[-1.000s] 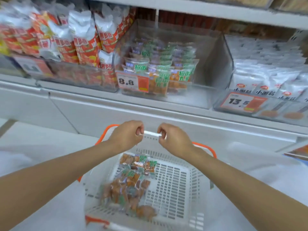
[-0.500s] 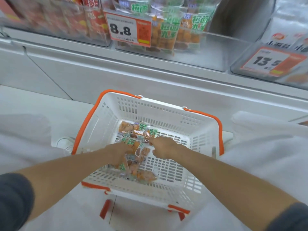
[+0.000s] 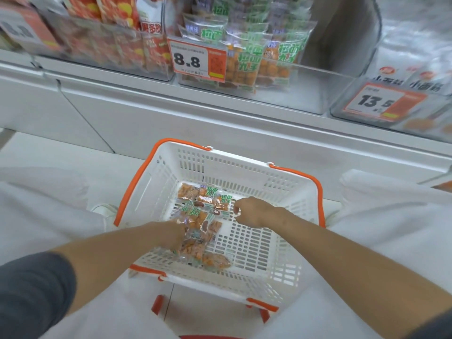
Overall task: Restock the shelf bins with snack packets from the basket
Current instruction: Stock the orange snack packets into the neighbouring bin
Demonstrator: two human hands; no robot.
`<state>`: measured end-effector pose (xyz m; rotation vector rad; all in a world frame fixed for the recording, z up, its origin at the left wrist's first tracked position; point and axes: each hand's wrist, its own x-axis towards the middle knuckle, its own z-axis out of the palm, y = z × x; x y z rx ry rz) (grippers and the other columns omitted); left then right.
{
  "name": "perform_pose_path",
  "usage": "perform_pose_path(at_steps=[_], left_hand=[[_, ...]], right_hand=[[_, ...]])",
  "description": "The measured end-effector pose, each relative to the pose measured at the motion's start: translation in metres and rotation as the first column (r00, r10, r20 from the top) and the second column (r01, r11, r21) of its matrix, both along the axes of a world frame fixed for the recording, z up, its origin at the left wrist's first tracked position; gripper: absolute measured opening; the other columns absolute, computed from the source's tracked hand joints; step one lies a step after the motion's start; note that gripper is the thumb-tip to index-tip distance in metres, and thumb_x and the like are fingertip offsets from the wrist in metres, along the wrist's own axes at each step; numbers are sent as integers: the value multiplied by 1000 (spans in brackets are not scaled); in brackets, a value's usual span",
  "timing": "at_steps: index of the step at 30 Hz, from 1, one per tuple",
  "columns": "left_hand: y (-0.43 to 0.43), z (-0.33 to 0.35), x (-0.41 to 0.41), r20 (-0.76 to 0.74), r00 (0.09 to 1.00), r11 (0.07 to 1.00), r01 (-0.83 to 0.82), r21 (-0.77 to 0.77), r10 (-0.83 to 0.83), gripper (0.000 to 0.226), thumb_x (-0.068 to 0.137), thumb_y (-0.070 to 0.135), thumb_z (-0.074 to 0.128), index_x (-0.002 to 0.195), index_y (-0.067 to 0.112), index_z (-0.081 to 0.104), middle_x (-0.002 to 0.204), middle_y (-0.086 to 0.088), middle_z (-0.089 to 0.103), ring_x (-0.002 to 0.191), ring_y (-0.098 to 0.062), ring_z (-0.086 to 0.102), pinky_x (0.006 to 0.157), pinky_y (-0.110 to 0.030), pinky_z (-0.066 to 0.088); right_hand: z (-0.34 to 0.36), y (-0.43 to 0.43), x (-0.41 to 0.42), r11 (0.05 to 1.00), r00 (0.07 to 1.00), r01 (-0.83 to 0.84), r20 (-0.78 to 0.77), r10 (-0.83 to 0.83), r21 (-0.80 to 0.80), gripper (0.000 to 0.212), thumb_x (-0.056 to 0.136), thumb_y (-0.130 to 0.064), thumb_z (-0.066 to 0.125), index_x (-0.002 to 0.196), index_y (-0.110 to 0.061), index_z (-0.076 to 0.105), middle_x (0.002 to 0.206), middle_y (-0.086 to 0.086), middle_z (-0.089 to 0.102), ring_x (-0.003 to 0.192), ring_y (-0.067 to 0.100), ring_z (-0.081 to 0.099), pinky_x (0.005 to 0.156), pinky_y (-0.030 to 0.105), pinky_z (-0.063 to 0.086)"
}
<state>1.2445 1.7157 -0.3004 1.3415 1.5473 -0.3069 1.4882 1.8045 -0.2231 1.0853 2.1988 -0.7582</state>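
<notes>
The shelf bin (image 3: 308, 94) sits up ahead, above the white basket (image 3: 291, 189), and the snack packets (image 3: 203, 226) lie in a strip down the basket's left half, long axis running from the far wall toward you. Your left hand (image 3: 172, 234) is nearer, fingers curled down on the strip's middle. Your right hand (image 3: 250, 214), apart from it, touches the far right edge, and whether either grips a packet, I cannot tell.

White slotted basket (image 3: 288, 192), orange rim; green-and-orange snack packets (image 3: 203, 204).
</notes>
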Motion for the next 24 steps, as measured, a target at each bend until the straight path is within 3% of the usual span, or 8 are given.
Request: perform_pose_path(at_steps=[3,6,11,13,15,18,21,24], left_hand=[[-1,12,16,-62,998,999,34,21,-32,27,99,10,48,116,-7,59,78,-9,61,67,-16,51,62,-20,46],[3,44,31,-266,944,970,225,92,-194,13,92,18,57,91,8,65,88,-5,66,80,-17,61,79,-28,53],[53,123,39,76,997,891,-37,453,3,25,78,6,70,69,16,49,73,-2,53,69,-12,50,64,-20,42],[64,165,44,268,963,835,-159,527,14,32,78,8,77,69,16,48,71,4,49,61,-4,42,60,-17,36],[71,193,48,455,889,776,-325,541,55,32,77,10,80,71,15,48,71,6,48,58,-3,41,59,-15,35],[79,209,50,621,771,675,-535,508,144,23,79,9,78,81,15,56,84,0,53,73,-19,53,69,-24,44],[81,218,53,680,702,646,-623,441,212,30,81,17,76,104,32,64,112,-4,58,92,-32,63,80,-40,52],[83,226,57,696,668,669,-646,367,264,37,86,29,70,120,39,58,109,5,62,95,-10,65,74,-27,50]], right_hand=[[-3,-5,3,999,1000,2,11,-1,-37,26,97,-19,50,121,-10,56,122,10,58,107,27,57,92,41,48],[-1,0,2,998,999,32,-34,-34,-59,26,97,-20,51,121,-11,58,124,9,58,107,26,57,92,39,48],[38,26,-2,977,953,210,-217,-212,-31,36,98,-28,54,131,-13,54,132,7,55,112,22,55,96,33,44],[64,34,-4,909,827,403,-383,-412,-108,46,100,-41,48,139,-16,44,130,2,54,112,22,55,96,33,44],[89,39,-5,774,611,558,-483,-627,-299,52,100,-55,34,137,-19,43,116,0,56,103,25,60,90,39,52],[114,43,-9,616,324,630,-560,-763,-474,43,101,-52,34,96,-19,61,75,1,60,69,17,62,68,34,58],[126,44,-13,630,248,712,-728,-639,-311,50,102,-44,41,63,-14,50,55,6,48,47,15,49,56,31,46],[133,47,-15,645,251,736,-803,-540,-204,52,101,-41,47,58,-13,41,54,12,41,41,16,41,47,27,38]])
